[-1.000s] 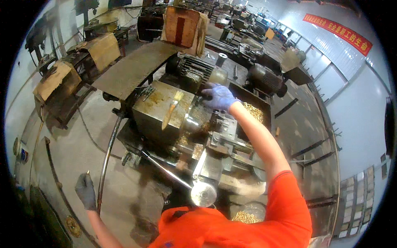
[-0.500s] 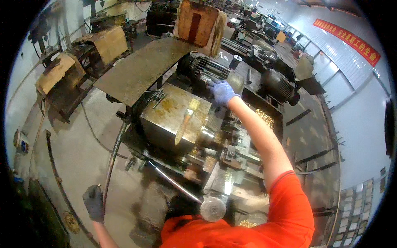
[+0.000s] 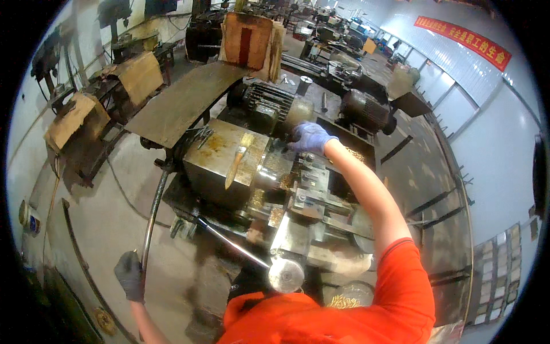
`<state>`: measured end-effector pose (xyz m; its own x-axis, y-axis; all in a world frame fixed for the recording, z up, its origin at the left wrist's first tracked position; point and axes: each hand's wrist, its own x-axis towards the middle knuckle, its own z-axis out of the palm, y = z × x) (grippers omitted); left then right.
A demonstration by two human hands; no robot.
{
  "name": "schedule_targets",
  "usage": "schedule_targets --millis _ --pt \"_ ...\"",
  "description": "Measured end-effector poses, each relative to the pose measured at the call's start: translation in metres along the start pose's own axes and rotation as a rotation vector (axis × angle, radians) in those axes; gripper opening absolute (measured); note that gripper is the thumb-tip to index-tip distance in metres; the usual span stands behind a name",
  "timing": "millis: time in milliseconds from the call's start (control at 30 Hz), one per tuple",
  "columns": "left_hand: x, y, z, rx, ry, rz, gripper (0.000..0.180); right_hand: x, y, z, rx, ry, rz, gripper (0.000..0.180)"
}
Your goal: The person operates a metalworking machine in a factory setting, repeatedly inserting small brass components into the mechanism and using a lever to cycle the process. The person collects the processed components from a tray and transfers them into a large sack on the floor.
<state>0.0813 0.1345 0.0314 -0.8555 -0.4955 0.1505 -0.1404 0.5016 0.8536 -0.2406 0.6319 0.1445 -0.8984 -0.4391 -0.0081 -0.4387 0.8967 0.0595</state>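
My right hand point(image 3: 312, 138), in a blue-purple glove with dark fingertips, reaches over the metalworking machine to the space below the ribbed motor point(image 3: 269, 100). Its fingers curl downward; whatever they grip is hidden. Down at the left, my left hand point(image 3: 129, 276) wears a dark grey glove and is closed beside a long upright metal bar point(image 3: 152, 226), with a tiny pale tip showing at its top. A wooden-handled brush point(image 3: 236, 165) lies on the oily metal block point(image 3: 201, 162). Nearer me, a shiny lever point(image 3: 240, 250) ends at a round metal disc point(image 3: 286, 275).
A flat metal sheet point(image 3: 177, 109) juts out to the left. Small brass-coloured pieces point(image 3: 345, 301) lie in a round container near my body. A second motor point(image 3: 366, 110) stands at the right. Cardboard-draped machines point(image 3: 137, 77) line the left wall. A black cup point(image 3: 304, 86) sits behind the motor.
My right hand has drawn back toward me and slightly right relative to the motor. The left hand stays beside the bar. The whole view has shifted a little.
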Motion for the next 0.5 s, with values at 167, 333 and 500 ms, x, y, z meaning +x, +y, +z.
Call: schedule_targets --millis 167,333,500 --pt "-0.008 0.054 0.030 -0.092 -0.045 0.289 0.014 -0.080 -0.052 -0.045 0.424 0.037 -0.045 0.037" --pt "-0.044 0.157 0.118 -0.245 -0.424 0.512 0.020 -0.182 -0.139 -0.042 0.525 0.189 -0.524 0.021" --pt "-0.085 0.197 0.170 -0.328 -0.818 0.510 0.023 -0.231 -0.155 -0.011 0.550 0.246 -0.570 0.024"
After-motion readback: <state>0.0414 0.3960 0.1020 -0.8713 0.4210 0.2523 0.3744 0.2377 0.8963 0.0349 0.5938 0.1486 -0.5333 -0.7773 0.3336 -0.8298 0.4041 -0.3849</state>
